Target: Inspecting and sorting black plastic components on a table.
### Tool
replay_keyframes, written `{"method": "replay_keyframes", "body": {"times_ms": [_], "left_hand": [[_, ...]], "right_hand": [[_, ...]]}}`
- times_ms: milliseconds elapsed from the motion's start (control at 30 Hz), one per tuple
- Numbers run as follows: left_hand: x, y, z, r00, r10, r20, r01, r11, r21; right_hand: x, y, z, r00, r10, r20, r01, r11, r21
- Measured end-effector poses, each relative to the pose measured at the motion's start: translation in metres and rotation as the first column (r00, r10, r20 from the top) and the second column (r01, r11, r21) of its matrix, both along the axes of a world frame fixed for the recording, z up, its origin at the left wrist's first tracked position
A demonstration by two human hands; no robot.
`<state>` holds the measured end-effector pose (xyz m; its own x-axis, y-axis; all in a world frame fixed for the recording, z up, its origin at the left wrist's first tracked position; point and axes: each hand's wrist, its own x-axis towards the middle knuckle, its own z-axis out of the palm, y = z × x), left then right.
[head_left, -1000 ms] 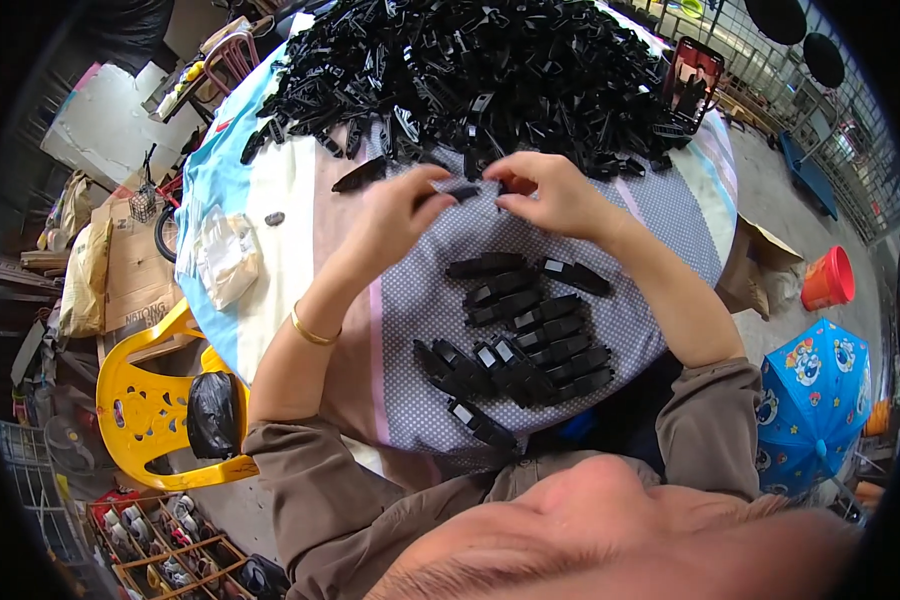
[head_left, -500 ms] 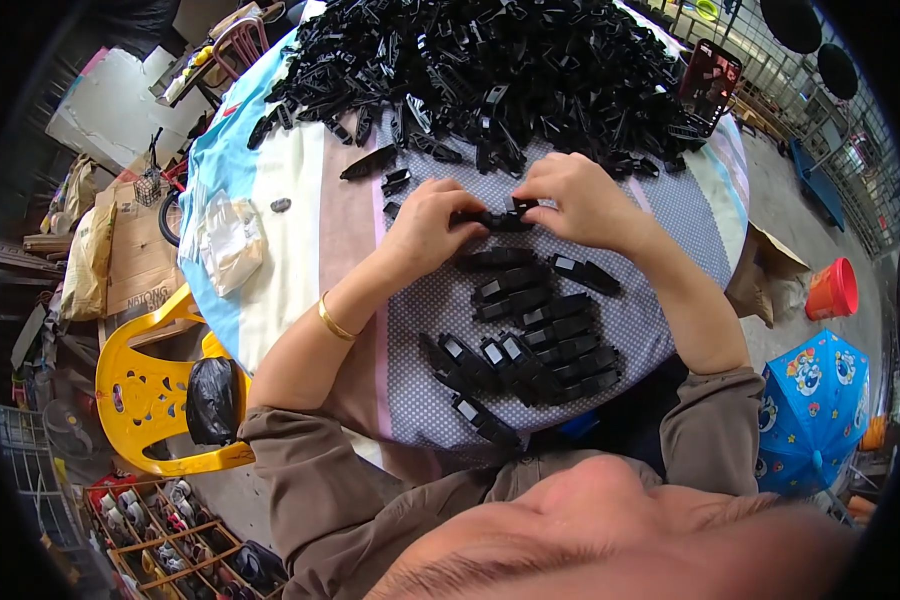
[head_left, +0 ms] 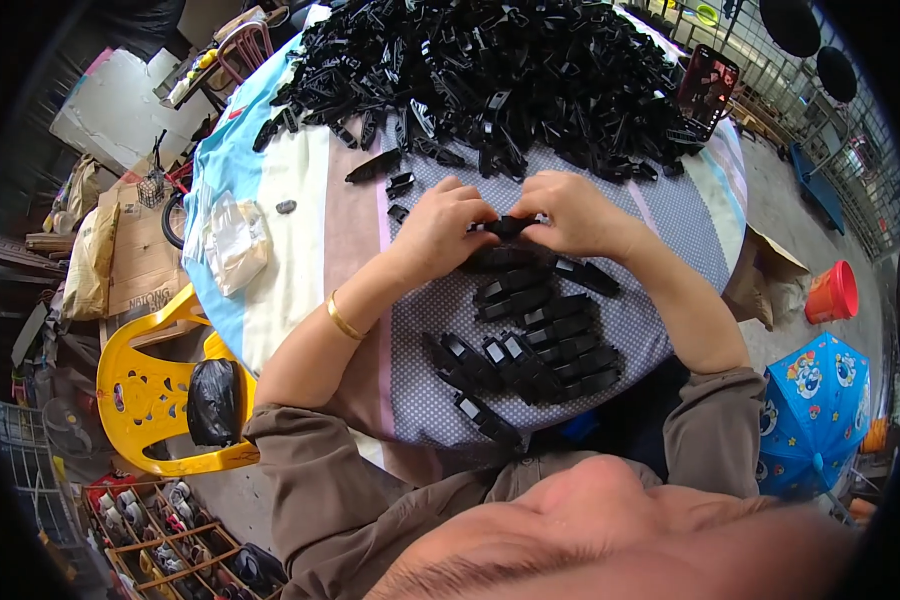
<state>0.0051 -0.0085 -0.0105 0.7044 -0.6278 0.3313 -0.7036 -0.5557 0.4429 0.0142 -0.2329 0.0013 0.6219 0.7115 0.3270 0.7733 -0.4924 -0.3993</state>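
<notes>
Between my hands, over the middle of the table, is a small black plastic part [head_left: 510, 227]. My left hand [head_left: 446, 228] pinches its left end, and my right hand [head_left: 574, 215] grips the right end. The fingertips partly cover it, so its exact shape is hard to make out. Just below, toward me, several similar black plastic parts [head_left: 560, 335] lie in close rows on the dotted cloth. Beyond my hands a large heap of loose black plastic pieces [head_left: 490, 80] spreads over the far side, with a few strays [head_left: 375, 166] at its near edge.
The round table wears a striped cloth [head_left: 295, 200]. A phone [head_left: 708, 88] stands at the heap's right edge. A clear plastic bag [head_left: 235, 245] lies on the left. Around the table are a yellow chair [head_left: 145, 390], a red bucket [head_left: 832, 292] and a blue umbrella [head_left: 815, 410].
My hands have drawn closer together around the black plastic part. The right hand has shifted slightly left and down, and its fingers have curled in more. The laid-out rows look unchanged.
</notes>
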Motion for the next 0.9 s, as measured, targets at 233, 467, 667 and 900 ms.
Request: {"method": "replay_keyframes", "body": {"times_ms": [233,467,667,900], "left_hand": [[0.008,0.062,0.033,0.939,0.339,-0.057,-0.315,0.915,0.254],[0.024,0.012,0.003,0.916,0.32,-0.242,-0.353,0.93,-0.106],[0.022,0.011,0.015,0.968,0.244,-0.065,-0.252,0.92,-0.301],[0.05,0.089,-0.001,0.801,0.562,0.206,-0.59,0.8,0.109]], "right_hand": [[0.006,-0.02,0.017,0.855,0.148,-0.497,-0.188,0.982,-0.032],[0.003,0.001,0.007,0.976,0.055,-0.209,-0.033,0.993,0.111],[0.004,0.006,-0.013,0.987,-0.158,0.025,0.157,0.986,0.063],[0.01,0.017,-0.024,0.969,-0.155,0.19,0.144,0.987,0.072]]}}
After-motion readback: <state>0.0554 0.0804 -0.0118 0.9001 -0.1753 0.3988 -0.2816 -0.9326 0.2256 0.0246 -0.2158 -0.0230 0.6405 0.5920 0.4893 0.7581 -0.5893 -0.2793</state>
